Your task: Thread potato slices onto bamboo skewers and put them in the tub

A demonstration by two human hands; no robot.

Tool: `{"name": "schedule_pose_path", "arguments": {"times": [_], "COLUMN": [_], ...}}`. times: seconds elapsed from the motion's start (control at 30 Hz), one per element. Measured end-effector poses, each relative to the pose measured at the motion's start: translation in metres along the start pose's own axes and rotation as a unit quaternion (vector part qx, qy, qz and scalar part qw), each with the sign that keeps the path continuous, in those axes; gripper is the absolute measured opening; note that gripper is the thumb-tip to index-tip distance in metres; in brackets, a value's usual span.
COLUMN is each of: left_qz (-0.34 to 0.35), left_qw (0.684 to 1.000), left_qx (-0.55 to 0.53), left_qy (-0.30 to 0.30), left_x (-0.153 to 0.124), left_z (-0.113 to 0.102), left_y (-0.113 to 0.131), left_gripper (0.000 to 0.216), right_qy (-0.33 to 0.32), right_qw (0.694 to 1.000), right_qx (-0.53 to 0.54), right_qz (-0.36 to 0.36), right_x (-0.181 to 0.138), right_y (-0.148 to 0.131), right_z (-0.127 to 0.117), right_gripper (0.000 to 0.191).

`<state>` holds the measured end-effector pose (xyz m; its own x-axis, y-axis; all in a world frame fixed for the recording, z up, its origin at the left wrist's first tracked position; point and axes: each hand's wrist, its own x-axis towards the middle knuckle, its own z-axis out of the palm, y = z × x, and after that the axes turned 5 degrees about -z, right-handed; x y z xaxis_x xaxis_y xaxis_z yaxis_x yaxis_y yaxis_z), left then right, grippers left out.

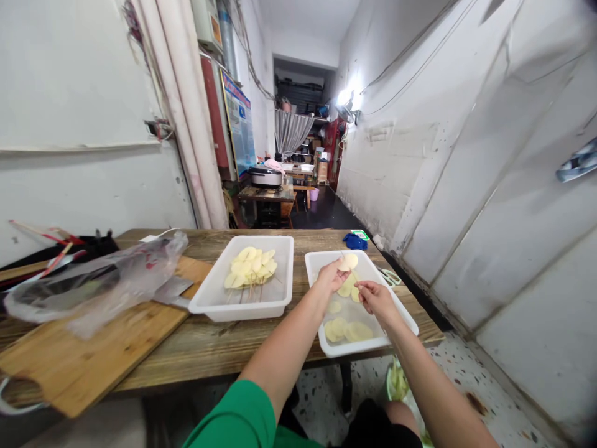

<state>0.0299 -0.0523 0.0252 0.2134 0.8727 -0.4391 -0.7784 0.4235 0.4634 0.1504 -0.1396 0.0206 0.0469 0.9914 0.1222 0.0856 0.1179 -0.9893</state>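
My left hand (pixel 330 275) pinches a pale potato slice (pixel 347 262) above the right white tray (pixel 315 269). My right hand (pixel 374 297) is closed on a thin wooden skewer (pixel 355 275) whose tip points up at that slice. Loose potato slices (pixel 346 329) lie in the tray below both hands. The left white tray (pixel 218 297) holds several skewered potato slices (pixel 250 267) with their sticks toward me.
A wooden cutting board (pixel 88 354) with a cleaver (pixel 172 290) and a clear plastic bag (pixel 93 283) lies at the left. Scissors (pixel 388 275) and a blue cloth (pixel 354 241) sit by the right wall. A narrow corridor runs ahead.
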Motion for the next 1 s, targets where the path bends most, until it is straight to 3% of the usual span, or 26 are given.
{"name": "schedule_pose_path", "arguments": {"times": [0.27, 0.4, 0.5, 0.73, 1.0], "left_qz": [-0.019, 0.02, 0.037, 0.047, 0.06], "left_qw": [0.993, 0.997, 0.993, 0.983, 0.978], "left_qx": [0.104, 0.064, 0.052, 0.101, 0.136], "left_qy": [-0.047, -0.047, -0.096, -0.148, -0.144], "left_x": [-0.015, -0.019, -0.021, -0.023, -0.025], "left_z": [0.002, 0.006, 0.005, -0.001, 0.001], "left_y": [0.0, 0.005, 0.008, 0.006, 0.002], "left_gripper": [0.008, 0.006, 0.009, 0.009, 0.012], "right_qy": [0.042, 0.004, -0.033, -0.033, -0.011], "right_qw": [0.999, 0.999, 0.996, 0.994, 0.996], "right_qx": [0.016, 0.051, 0.07, 0.09, 0.083], "right_qz": [-0.005, 0.014, 0.04, 0.043, 0.02], "right_x": [-0.001, -0.003, -0.006, -0.009, -0.008], "right_y": [-0.002, -0.009, -0.013, -0.011, -0.009], "right_z": [0.001, 0.005, 0.006, 0.006, 0.007], "right_gripper": [0.022, 0.018, 0.017, 0.012, 0.009]}}
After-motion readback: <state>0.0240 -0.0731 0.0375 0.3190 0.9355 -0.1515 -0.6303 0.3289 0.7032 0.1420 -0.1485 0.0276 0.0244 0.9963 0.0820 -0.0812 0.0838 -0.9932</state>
